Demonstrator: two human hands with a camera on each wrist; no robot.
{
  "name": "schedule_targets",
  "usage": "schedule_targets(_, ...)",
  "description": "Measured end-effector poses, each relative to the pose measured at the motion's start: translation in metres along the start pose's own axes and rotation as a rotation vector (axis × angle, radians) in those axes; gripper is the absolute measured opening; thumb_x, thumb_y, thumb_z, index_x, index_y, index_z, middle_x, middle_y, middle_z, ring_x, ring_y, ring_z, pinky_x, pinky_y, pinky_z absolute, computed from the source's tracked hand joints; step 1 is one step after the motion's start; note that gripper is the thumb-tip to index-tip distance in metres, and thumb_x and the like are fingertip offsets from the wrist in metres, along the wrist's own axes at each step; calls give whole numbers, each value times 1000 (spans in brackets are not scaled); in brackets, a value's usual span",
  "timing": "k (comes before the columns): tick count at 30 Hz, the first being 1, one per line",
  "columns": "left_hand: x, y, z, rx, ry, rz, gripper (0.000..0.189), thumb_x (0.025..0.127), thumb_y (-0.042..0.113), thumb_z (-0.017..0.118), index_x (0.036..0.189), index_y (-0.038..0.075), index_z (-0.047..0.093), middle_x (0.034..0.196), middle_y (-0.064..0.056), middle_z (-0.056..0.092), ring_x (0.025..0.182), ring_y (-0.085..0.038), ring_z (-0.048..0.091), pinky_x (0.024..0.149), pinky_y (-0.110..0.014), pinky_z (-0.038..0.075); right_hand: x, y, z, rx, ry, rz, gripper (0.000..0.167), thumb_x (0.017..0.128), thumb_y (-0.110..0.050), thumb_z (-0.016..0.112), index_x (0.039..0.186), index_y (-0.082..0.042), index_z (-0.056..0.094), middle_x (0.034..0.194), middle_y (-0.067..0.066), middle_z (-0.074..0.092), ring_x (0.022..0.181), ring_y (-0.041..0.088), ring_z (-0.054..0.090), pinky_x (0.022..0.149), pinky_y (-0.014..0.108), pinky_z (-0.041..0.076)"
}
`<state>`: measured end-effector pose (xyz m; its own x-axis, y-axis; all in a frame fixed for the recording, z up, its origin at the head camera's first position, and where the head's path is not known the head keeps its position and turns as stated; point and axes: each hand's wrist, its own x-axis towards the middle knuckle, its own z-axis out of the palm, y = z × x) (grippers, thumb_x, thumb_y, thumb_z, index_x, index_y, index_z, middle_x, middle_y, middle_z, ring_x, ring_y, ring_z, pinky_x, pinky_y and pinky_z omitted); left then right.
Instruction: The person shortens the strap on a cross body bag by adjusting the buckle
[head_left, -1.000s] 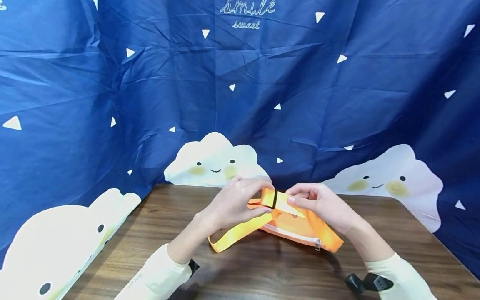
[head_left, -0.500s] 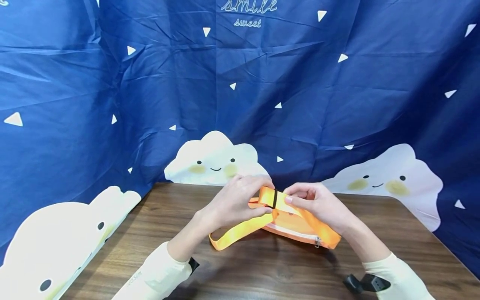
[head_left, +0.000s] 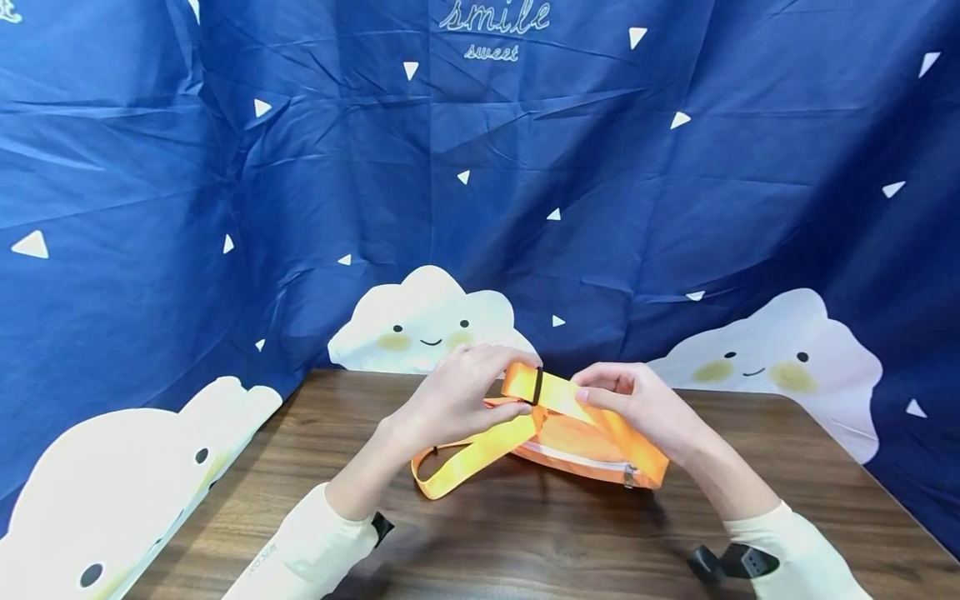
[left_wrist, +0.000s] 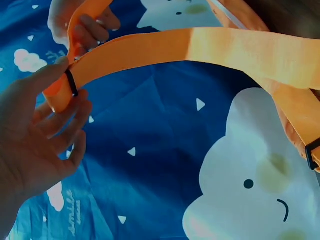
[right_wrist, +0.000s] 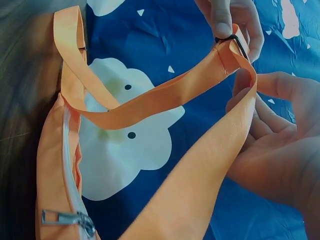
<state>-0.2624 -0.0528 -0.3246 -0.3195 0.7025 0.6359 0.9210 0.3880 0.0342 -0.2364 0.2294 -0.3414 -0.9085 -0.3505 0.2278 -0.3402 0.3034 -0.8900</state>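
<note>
Clearly, in the head view the left hand (head_left: pixel 457 396) grips a black buckle (head_left: pixel 537 386) between thumb and fingers, while the right hand (head_left: pixel 645 408) pinches the orange strap (head_left: pixel 558 393) at the buckle's four o'clock. Below the hands, toward five o'clock of the view's centre, the orange bag (head_left: pixel 577 437) sits over the brown table (head_left: pixel 487 550); its long axis runs from about half past nine to half past three. Compared with half a second ago, hands, buckle and bag have shifted slightly toward ten o'clock, and a small dark fitting (head_left: pixel 435 450) now shows on the strap's loop.

From the left wrist, a second buckle (left_wrist: pixel 313 154) appears distinctly at four o'clock, the strap arching across.

From the right wrist, the metal zipper pull (right_wrist: pixel 70 218) shows large at seven o'clock, and the bag's zipped edge runs roughly from twelve to six.
</note>
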Motion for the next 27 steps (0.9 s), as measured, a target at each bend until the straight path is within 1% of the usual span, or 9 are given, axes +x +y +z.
schedule_targets(2, 0, -1, -1, -13, 10, 2, 46, 88, 27, 82, 127, 14, 63, 116, 7, 65, 109, -7, 56, 95, -35, 42, 0, 0, -1, -2, -3, -5, 24, 95, -26, 74, 111, -8, 75, 106, 14, 69, 97, 31, 59, 77, 29, 50)
schedule_targets(5, 0, -1, -1, -55, 20, 4, 45, 87, 26, 83, 126, 14, 63, 114, 8, 65, 106, -6, 56, 92, -33, 43, 2, 1, -1, -4, -25, -23, 23, 96, -26, 73, 112, -9, 75, 107, 15, 68, 99, 33, 58, 77, 30, 51)
schedule_targets(10, 2, 0, 4, -129, 25, 12, 44, 85, 26, 85, 122, 16, 63, 106, 11, 64, 96, -6, 56, 88, -27, 45, 3, 3, 2, 8, -76, -57, 22, 99, -21, 70, 116, -8, 73, 109, 16, 68, 95, 32, 61, 76, 28, 54)
schedule_targets(13, 4, 3, 8, -125, 19, 22, 43, 84, 29, 86, 118, 17, 62, 102, 13, 63, 91, -4, 55, 83, -26, 45, 3, 4, 5, 17, -92, -70, 21, 100, -18, 68, 117, -8, 73, 108, 16, 68, 92, 31, 62, 74, 28, 55)
schedule_targets(15, 5, 5, 10, -117, 14, 33, 43, 83, 30, 86, 116, 18, 62, 102, 12, 63, 89, -4, 56, 80, -25, 46, 3, 3, 7, 20, -99, -72, 20, 100, -19, 68, 117, -8, 73, 107, 17, 68, 90, 31, 63, 74, 29, 55)
schedule_targets(19, 5, 7, 14, -103, 3, 36, 42, 83, 32, 86, 115, 17, 63, 105, 10, 64, 93, -4, 56, 82, -24, 46, 2, 2, 11, 39, -105, -53, 21, 100, -21, 68, 117, -8, 72, 107, 18, 68, 89, 34, 64, 73, 30, 56)
schedule_targets(22, 4, 7, 14, -99, 1, 18, 44, 83, 32, 86, 117, 17, 62, 103, 11, 64, 91, -3, 56, 83, -23, 46, 1, 1, 13, 45, -90, -30, 23, 100, -24, 69, 116, -8, 73, 104, 18, 69, 87, 37, 64, 72, 30, 56)
schedule_targets(24, 4, 7, 13, -105, 3, 5, 47, 83, 32, 86, 121, 17, 62, 104, 11, 64, 90, -3, 57, 84, -23, 46, 0, 0, 15, 47, -88, -9, 25, 100, -26, 69, 115, -8, 74, 101, 18, 70, 85, 39, 64, 70, 30, 56)
schedule_targets(27, 4, 9, 13, -131, 8, 6, 56, 83, 30, 87, 129, 16, 59, 109, 10, 65, 95, -5, 59, 89, -24, 47, 0, -2, 19, 57, -95, 16, 25, 99, -29, 69, 111, -7, 75, 97, 18, 70, 82, 36, 64, 67, 28, 53)
